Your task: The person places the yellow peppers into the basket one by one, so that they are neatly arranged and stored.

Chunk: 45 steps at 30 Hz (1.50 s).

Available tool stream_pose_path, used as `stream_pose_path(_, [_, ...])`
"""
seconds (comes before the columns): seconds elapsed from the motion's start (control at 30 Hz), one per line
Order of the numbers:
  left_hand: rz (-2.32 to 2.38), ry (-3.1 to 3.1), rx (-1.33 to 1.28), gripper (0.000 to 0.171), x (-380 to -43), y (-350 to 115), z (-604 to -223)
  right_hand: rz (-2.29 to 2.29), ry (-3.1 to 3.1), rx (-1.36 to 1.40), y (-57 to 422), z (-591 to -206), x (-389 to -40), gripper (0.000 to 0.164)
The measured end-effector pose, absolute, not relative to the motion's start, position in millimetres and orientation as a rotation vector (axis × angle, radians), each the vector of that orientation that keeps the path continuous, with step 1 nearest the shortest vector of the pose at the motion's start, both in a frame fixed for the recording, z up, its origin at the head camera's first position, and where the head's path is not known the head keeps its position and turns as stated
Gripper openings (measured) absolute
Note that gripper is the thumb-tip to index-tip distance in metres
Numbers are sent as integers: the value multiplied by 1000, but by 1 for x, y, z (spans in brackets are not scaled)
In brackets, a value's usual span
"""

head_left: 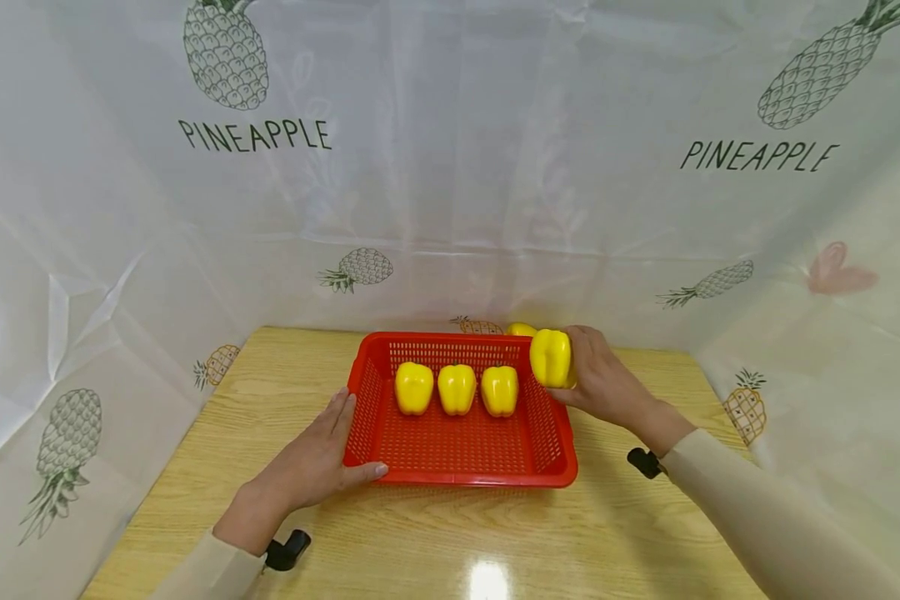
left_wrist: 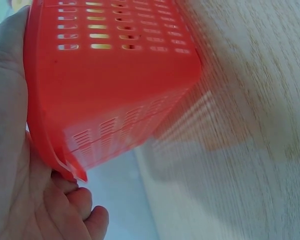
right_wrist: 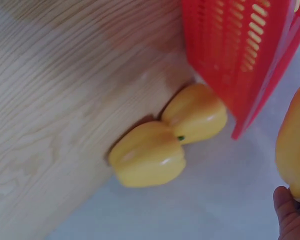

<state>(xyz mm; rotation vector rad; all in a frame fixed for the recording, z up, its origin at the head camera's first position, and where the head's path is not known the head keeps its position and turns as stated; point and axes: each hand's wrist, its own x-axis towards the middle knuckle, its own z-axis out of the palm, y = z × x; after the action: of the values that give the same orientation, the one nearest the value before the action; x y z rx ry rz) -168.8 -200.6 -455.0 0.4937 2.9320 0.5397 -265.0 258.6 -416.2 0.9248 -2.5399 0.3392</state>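
Note:
My left hand (head_left: 311, 462) grips the near-left corner of a red plastic basket (head_left: 450, 479), the thumb lying along its front rim. Its other fingers (left_wrist: 72, 205) bend around the rim in the left wrist view. Inside the basket a row of three yellow bell peppers stands: left pepper (head_left: 414, 388), middle pepper (head_left: 457, 390), right pepper (head_left: 500, 391). My right hand (head_left: 603, 379) holds another yellow bell pepper (head_left: 551, 358) above the basket's right rim. Only the fingers and part of that pepper (right_wrist: 296, 145) show in the right wrist view.
Two more yellow peppers, one nearer (right_wrist: 149, 155) and one beside the basket (right_wrist: 196, 112), lie on the wooden table (head_left: 435, 533). In the head view one (head_left: 521, 329) peeks out behind the basket's far rim. A pineapple-print sheet (head_left: 495, 167) hangs behind and around the table.

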Motion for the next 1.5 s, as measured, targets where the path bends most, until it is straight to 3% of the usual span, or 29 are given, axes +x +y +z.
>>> stream_pose_path(0.6, [516,2931,493,132,-169,-201,-454,356,-2593,1065,167,-397,-257,98])
stream_pose_path(0.93, [500,2942,491,132,-168,-200,-452,146,-2611,1221,105,-402,-250,76])
stream_pose_path(1.23, [514,2959,509,132,-169,-201,-455,-64,-2674,1334,74,-416,-243,87])
stream_pose_path(1.5, [510,2969,504,128,-170,-201,-457,-198,-2724,1344,61,-428,-242,86])
